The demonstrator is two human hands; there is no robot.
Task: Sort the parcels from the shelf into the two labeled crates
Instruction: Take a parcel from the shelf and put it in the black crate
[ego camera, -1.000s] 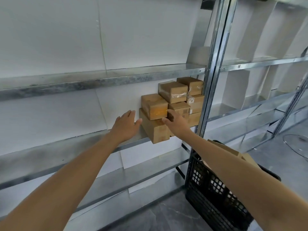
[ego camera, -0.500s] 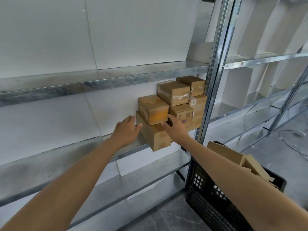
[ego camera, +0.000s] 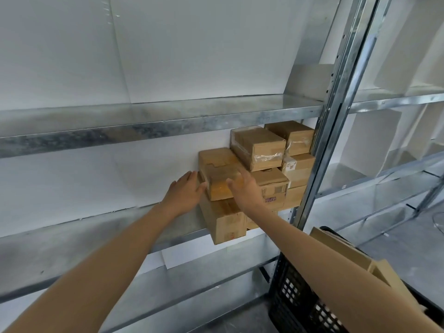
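Crowding the right end of the galvanized shelf (ego camera: 96, 227), stacked parcels (ego camera: 269, 152) beside a steel upright (ego camera: 319, 164), black crate (ego camera: 295, 299) lower right holding cartons (ego camera: 341, 251) — small parcel (ego camera: 221, 171) atop a longer box (ego camera: 223, 222), left hand (ego camera: 183, 194) and right hand (ego camera: 246, 191) flanking it, fingers straight, pressing its sides.

white wall (ego camera: 192, 44) behind, grey floor (ego camera: 396, 251), perhaps a cable (ego camera: 434, 221) at right.
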